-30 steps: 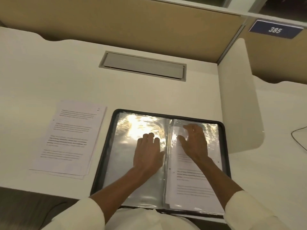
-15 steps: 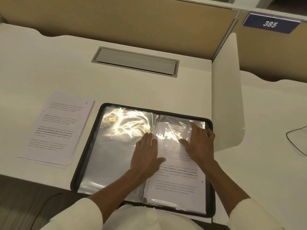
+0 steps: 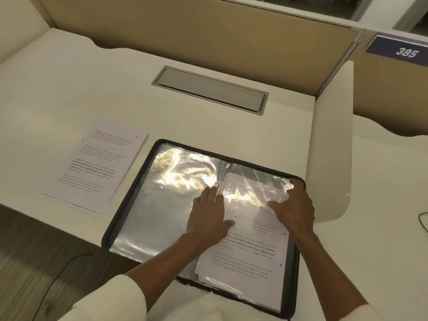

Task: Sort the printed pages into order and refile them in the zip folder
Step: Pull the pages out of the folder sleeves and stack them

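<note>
On the desk [image 3: 92, 89], the glossy zip folder [image 3: 148, 223] lies open; left hand [image 3: 208, 216] flat, right hand [image 3: 295, 207], shifted outward, grips a sleeve [image 3: 254, 181] corner.

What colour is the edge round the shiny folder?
Black; the folder's edge shows best in the head view.

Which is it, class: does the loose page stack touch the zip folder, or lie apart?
Apart. The head view shows a strip of desk between the page stack and the zip folder.

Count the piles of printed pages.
2: a loose white printed pile left of the black zip folder; another pile in its right half. Others may be hidden.
</note>
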Tool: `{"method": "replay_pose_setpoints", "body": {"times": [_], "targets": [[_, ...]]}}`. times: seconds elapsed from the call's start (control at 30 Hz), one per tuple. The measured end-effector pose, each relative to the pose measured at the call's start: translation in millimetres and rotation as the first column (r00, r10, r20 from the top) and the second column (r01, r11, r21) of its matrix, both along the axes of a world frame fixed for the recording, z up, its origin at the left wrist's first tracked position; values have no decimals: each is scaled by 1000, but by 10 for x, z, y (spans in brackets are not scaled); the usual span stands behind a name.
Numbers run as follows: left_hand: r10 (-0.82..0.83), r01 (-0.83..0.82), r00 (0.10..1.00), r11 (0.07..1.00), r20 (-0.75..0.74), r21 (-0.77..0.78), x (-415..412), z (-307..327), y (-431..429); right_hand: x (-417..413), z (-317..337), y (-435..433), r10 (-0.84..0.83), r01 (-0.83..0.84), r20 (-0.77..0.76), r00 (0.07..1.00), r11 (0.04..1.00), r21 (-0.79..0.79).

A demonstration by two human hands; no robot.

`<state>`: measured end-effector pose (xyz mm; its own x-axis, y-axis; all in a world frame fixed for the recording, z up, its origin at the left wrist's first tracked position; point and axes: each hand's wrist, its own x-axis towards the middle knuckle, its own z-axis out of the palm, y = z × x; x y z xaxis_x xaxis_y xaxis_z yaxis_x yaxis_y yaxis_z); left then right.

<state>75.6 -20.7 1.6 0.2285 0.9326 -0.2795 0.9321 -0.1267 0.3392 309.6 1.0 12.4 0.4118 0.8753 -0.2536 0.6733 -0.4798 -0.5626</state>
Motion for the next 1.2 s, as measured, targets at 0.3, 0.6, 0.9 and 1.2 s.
{"method": "replay_pose_setpoints", "body": {"times": [0.3, 0.6, 0.9, 1.2], "targets": [[14, -22, 990, 998, 139, 51, 157, 222, -125, 64, 250, -92, -120, 94, -437, 892, 992, -79], [221, -208, 951, 975, 217, -78, 383, 843, -192, -361, 661, 88, 155, -162, -802, 576, 984, 74], [561, -548, 808, 828, 177, -120, -364, 716, 224, -229, 239, 326, 93, -46, -447, 890, 992, 115], [672, -672, 740, 740, -15, 7, -1228, 567, 571, 182, -383, 198, 261, -276, 233, 937, 960, 37]]}}
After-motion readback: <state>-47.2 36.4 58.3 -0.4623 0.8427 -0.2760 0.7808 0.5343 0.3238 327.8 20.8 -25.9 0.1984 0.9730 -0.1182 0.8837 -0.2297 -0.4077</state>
